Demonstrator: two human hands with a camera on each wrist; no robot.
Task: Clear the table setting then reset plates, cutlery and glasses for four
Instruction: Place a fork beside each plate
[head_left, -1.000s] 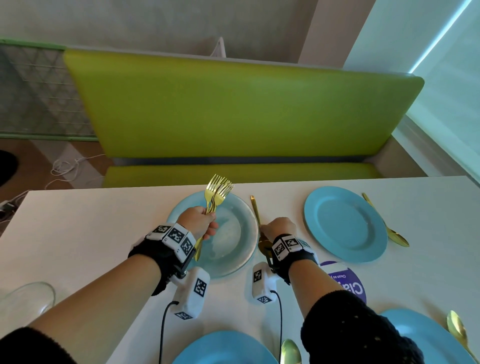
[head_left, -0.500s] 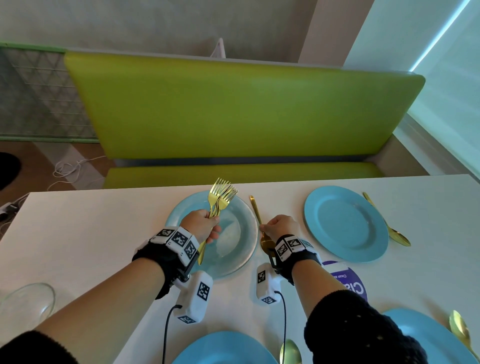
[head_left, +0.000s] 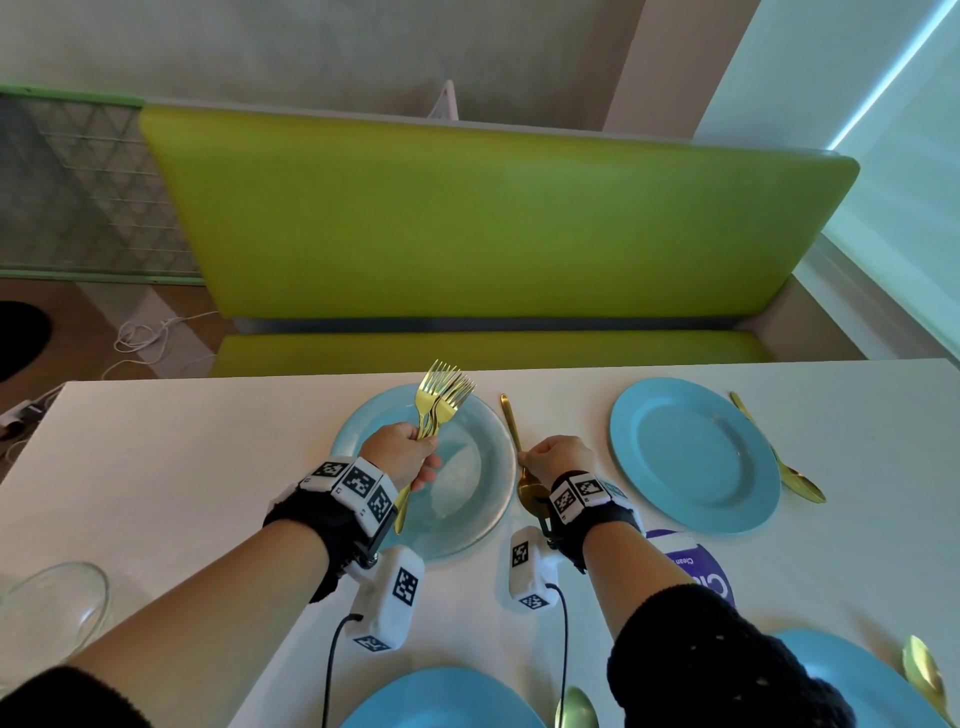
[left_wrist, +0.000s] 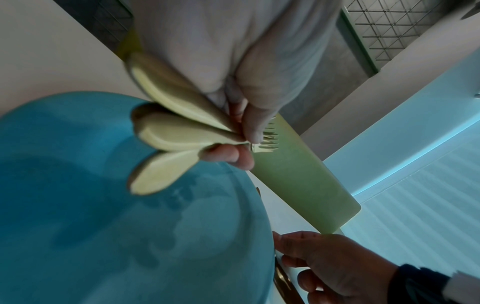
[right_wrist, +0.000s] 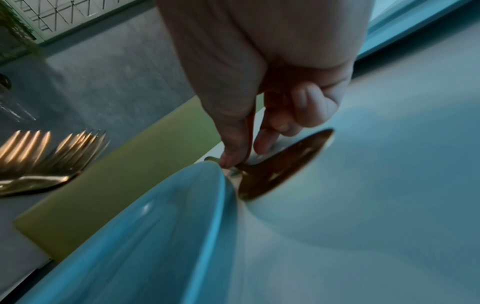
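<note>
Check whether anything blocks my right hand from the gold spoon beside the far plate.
Nothing visible does. The right hand already pinches the gold spoon, lying on the table beside the blue plate.

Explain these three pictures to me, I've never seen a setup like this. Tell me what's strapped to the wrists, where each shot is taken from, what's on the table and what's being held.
No machine here: a person works with bare hands, wearing a camera on the head and one on each wrist. The patterned white blocks on the wrists are those cameras.

The head view looks down over a white table with four blue plates; the far middle plate lies between the hands. Gold spoons lie beside the plates, and a clear glass bowl sits at the left edge.

The left hand grips a bunch of gold forks, tines up; the left wrist view shows their handles fanned below the fingers.

The right hand pinches a gold spoon lying beside that plate, seen close in the right wrist view.
</note>
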